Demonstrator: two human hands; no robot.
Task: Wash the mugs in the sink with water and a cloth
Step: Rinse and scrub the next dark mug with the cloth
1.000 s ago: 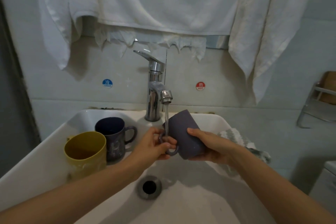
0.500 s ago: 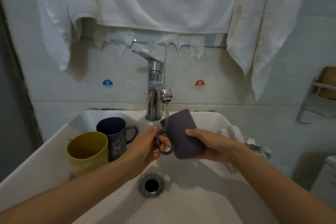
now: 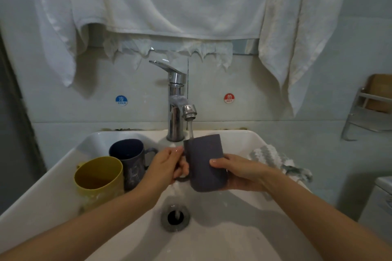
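A grey-purple mug is held bottom-up under the running tap, and water strikes its upper left edge. My right hand grips the mug's body from the right. My left hand curls its fingers round the mug's handle on the left. A dark blue mug and a yellow mug stand upright on the left side of the white sink. A grey-and-white striped cloth lies on the sink's right rim.
The drain sits below the held mug, with water falling into it. White towels hang on the wall above the tap. A metal wall rack is at the far right. Cold and hot stickers flank the tap.
The held mug has tipped more upright, its bottom now straight up under the stream. My left hand slid closer along the handle. The other mugs have not moved.
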